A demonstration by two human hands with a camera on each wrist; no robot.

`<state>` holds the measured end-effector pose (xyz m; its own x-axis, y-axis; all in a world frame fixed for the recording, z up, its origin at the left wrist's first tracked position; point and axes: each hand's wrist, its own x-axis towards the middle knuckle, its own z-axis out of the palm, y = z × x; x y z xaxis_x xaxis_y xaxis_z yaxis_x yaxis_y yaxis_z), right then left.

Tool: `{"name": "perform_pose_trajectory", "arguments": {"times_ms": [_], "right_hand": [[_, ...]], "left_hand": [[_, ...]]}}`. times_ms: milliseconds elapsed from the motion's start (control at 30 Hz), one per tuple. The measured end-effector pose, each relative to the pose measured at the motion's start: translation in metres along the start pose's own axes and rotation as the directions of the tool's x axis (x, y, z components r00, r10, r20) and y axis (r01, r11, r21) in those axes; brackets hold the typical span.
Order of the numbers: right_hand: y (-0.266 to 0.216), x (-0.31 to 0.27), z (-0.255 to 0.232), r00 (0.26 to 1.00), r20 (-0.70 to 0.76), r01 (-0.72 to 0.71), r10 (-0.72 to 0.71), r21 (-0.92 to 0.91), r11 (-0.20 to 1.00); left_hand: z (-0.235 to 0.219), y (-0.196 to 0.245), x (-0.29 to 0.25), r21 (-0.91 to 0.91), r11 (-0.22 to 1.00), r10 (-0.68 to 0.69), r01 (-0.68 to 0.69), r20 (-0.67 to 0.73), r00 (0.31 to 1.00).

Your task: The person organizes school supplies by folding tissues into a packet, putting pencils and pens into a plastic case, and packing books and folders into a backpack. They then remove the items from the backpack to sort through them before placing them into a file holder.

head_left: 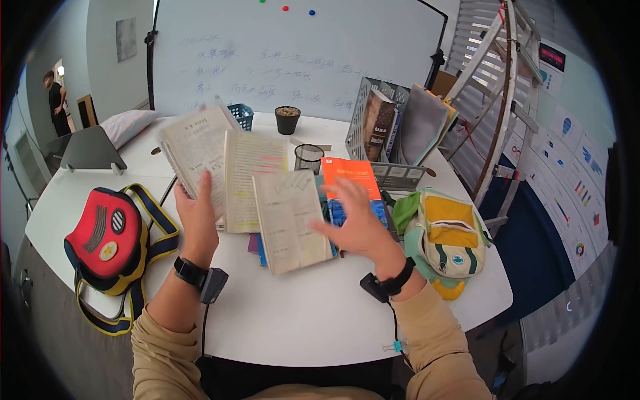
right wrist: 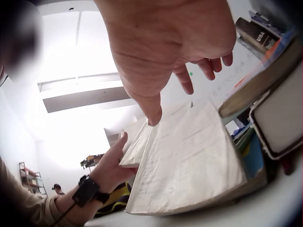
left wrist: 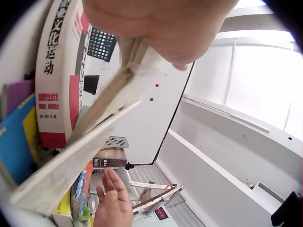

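Note:
My left hand point(head_left: 197, 207) grips the left part of a worn open book point(head_left: 197, 143), thumb on the front and fingers behind it. A page with yellow and pink highlighting point(head_left: 253, 173) stands in the middle. The book's right part, a pale page with faint print point(head_left: 287, 220), tilts over other books. My right hand point(head_left: 357, 220) is spread with nothing in it, its thumb close to that page's right edge and its fingers over an orange and blue book point(head_left: 350, 175). In the left wrist view a thick white and red book point(left wrist: 59, 75) stands beside the open one.
A red backpack point(head_left: 110, 240) lies on the left and a green and cream bag point(head_left: 443, 237) on the right. Behind are a grey file rack point(head_left: 400, 175), a mesh cup point(head_left: 308, 159), a potted plant point(head_left: 288, 121) and a blue basket point(head_left: 241, 117). A laptop point(head_left: 93, 148) stands at back left.

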<state>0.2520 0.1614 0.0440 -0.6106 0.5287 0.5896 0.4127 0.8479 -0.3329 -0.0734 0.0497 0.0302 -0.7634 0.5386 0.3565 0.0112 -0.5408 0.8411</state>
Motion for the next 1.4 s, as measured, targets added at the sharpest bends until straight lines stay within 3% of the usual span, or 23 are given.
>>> {"name": "perform_pose_trajectory", "arguments": {"times_ms": [100, 233, 500, 600, 700, 733, 800, 900, 967, 1000, 1033, 1100, 1200, 1300, 1400], "right_hand": [[-0.037, -0.01, 0.015, 0.968, 0.198, 0.168, -0.155, -0.05, 0.984], [-0.048, -0.023, 0.033, 0.961, 0.255, 0.095, -0.109, 0.068, 0.993], [-0.045, -0.016, 0.022, 0.962, 0.263, 0.062, -0.079, 0.071, 0.996], [-0.047, -0.018, 0.023, 0.968, 0.247, 0.022, -0.052, 0.124, 0.992], [-0.055, -0.011, 0.013, 0.891, 0.44, -0.24, 0.114, 0.241, 0.94], [-0.06, -0.009, 0.01, 0.898, 0.421, -0.262, 0.126, 0.282, 0.923], [-0.07, -0.006, 0.007, 0.911, 0.38, -0.305, 0.16, 0.36, 0.882], [-0.054, -0.006, 0.032, 0.937, 0.304, -0.35, 0.175, 0.817, 0.459], [-0.055, -0.004, 0.042, 0.963, 0.19, -0.258, 0.191, 0.857, 0.447], [-0.054, -0.004, 0.045, 0.971, 0.133, -0.209, 0.198, 0.873, 0.441], [-0.049, -0.005, 0.046, 0.965, 0.149, -0.238, 0.217, 0.849, 0.472], [-0.041, -0.007, 0.048, 0.949, 0.184, -0.296, 0.255, 0.796, 0.528], [-0.038, -0.007, 0.038, 0.92, 0.24, -0.381, 0.309, 0.729, 0.569], [-0.032, -0.008, 0.039, 0.901, 0.275, -0.43, 0.335, 0.672, 0.603], [-0.044, -0.008, 0.024, 0.862, 0.309, -0.503, 0.402, 0.429, 0.75]], "left_hand": [[-0.014, 0.009, 0.009, -0.052, 0.987, 0.147, -0.151, -0.078, 0.986], [-0.019, 0.02, 0.004, -0.227, 0.946, 0.183, -0.23, -0.211, 0.96], [-0.017, 0.036, -0.003, -0.08, 0.887, 0.439, -0.456, -0.164, 0.883], [-0.012, 0.042, -0.014, -0.011, 0.844, 0.527, -0.536, -0.162, 0.834], [-0.012, 0.037, -0.02, 0.012, 0.813, 0.579, -0.582, -0.114, 0.807], [-0.012, 0.035, -0.021, 0.012, 0.805, 0.592, -0.594, -0.092, 0.801], [-0.008, 0.034, -0.03, 0.019, 0.868, 0.497, -0.497, 0.009, 0.868], [0.005, 0.026, -0.05, 0.002, 0.956, 0.289, -0.293, 0.173, 0.942], [0.012, 0.013, -0.059, 0.008, 0.981, 0.185, -0.194, 0.265, 0.946], [0.012, 0.005, -0.057, -0.078, 0.992, 0.113, -0.097, 0.236, 0.965], [0.01, 0.001, -0.053, -0.165, 0.986, 0.037, -0.002, 0.211, 0.977], [0.007, -0.004, -0.047, -0.227, 0.973, 0.003, 0.033, 0.16, 0.987], [-0.004, 0.0, -0.033, -0.197, 0.976, 0.129, -0.094, 0.176, 0.976], [-0.009, 0.011, -0.023, -0.101, 0.982, 0.172, -0.16, 0.118, 0.978], [-0.01, 0.014, -0.015, 0.029, 0.967, 0.255, -0.254, -0.025, 0.967]]}}
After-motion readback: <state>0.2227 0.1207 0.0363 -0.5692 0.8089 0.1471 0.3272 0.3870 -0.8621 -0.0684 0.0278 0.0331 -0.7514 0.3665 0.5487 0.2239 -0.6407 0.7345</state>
